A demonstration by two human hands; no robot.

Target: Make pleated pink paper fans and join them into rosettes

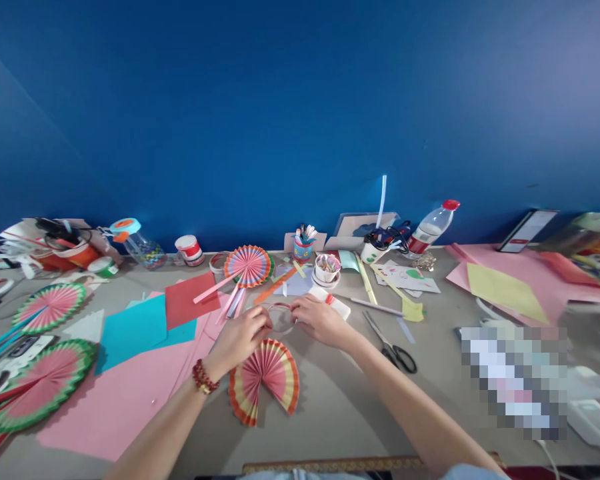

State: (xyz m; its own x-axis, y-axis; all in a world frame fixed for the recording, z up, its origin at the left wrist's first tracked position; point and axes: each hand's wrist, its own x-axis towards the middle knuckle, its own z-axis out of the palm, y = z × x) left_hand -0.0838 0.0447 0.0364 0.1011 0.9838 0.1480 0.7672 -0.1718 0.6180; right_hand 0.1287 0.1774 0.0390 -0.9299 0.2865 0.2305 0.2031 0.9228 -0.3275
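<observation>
While both hands meet over the counter (340, 407), I record the following. My left hand (240, 337), bead bracelet (203, 377) at its wrist, is curled, its fingertips pinched on the nearer rim of a clear tape roll (281, 317). My right hand (321, 321) is closed in the same way on the opposite rim. The roll sits between the two hands; whether it rests on the counter or is lifted just off it, I cannot tell.

A pleated paper fan (266, 381), half open, lies flat just below the left hand on my side, touched by neither hand. Scissors (391, 347) lie near, to the right of the right hand, untouched. A pink paper sheet (115, 400) spreads left of the left forearm.

Judgement: the step in hand is work on the tape itself, probably finding its free end; any lifted strip is too small to make out. A next move calls for one hand steadying the roll while the other draws.
</observation>
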